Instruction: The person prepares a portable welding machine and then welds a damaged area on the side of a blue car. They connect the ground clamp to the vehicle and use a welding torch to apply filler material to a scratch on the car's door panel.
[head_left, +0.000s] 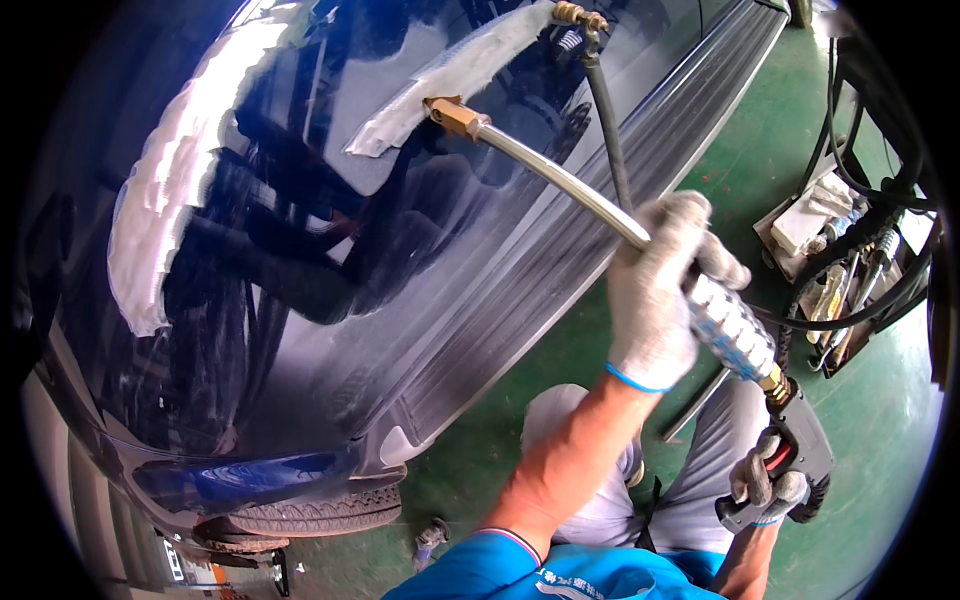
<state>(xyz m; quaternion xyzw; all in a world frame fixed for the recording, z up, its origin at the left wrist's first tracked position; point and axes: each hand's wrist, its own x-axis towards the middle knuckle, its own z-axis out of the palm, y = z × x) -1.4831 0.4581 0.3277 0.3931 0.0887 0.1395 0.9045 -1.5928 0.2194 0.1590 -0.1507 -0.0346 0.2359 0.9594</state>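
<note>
My left hand (655, 290), in a whitish work glove with a blue cuff, is closed round the metal rod of a dent-pulling gun (570, 185), just ahead of its ribbed silver cylinder (732, 322). The black pistol grip with a red trigger sits in my gloved right hand (768, 485), fingers wrapped about it. At the rod's far end, a brass-coloured tip (457, 117) is at a bare-metal strip (395, 125) on the dark blue car panel (300, 360). Whether it touches cannot be made out. Higher up, a brass clamp (580, 16) with a dark cable (607, 130) sits at the strip's end.
A second, wider bare-metal strip (175, 190) runs down the panel's left. Below are a tyre (310, 515) and the green floor (480, 480). A tray of tools (830, 255) stands at right among hanging black cables (860, 318). My knees are under the gun.
</note>
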